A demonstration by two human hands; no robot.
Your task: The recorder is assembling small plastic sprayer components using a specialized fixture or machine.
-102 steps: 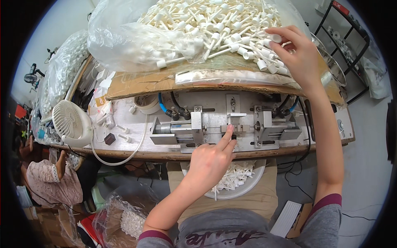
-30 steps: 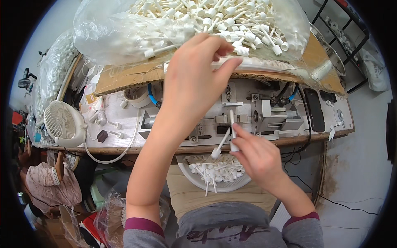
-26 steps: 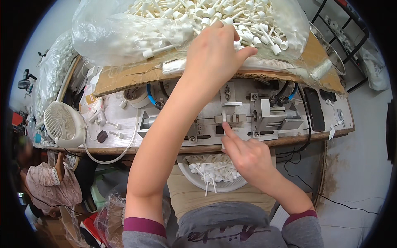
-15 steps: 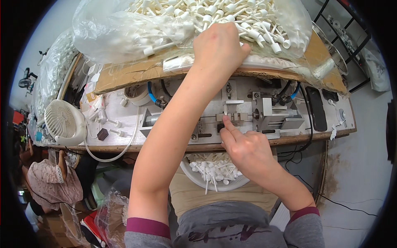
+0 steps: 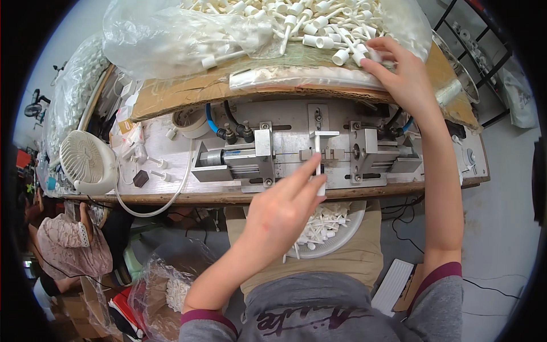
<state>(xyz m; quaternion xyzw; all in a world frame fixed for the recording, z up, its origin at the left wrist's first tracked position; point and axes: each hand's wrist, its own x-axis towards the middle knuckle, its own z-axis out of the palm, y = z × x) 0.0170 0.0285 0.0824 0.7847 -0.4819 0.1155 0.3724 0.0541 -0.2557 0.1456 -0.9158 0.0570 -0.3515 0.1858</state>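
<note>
My left hand (image 5: 279, 214) is over the middle of a metal fixture (image 5: 336, 155), its fingers closed on a white plastic cap with a thin stem (image 5: 321, 181). The piece lies lengthwise toward me, its far end by the fixture's small central block. At the near edge of the heap, my right hand (image 5: 407, 77) curls thumb and fingers around another white cap (image 5: 374, 55), slightly blurred. Many similar capped stems (image 5: 307, 23) lie heaped in and around a clear plastic bag (image 5: 154, 45) on a cardboard-topped shelf.
A bowl of white pieces (image 5: 347, 233) rests on my lap below the bench edge. Metal cylinders (image 5: 233, 161) with blue and black hoses flank the fixture. On the left stand a small white fan (image 5: 88, 162) and a tape roll (image 5: 191, 122). Another person (image 5: 74, 242) sits at far left.
My left hand has come down from the heap to the fixture with a white capped stem. My right hand has left the fixture and moved up to the heap's right side.
</note>
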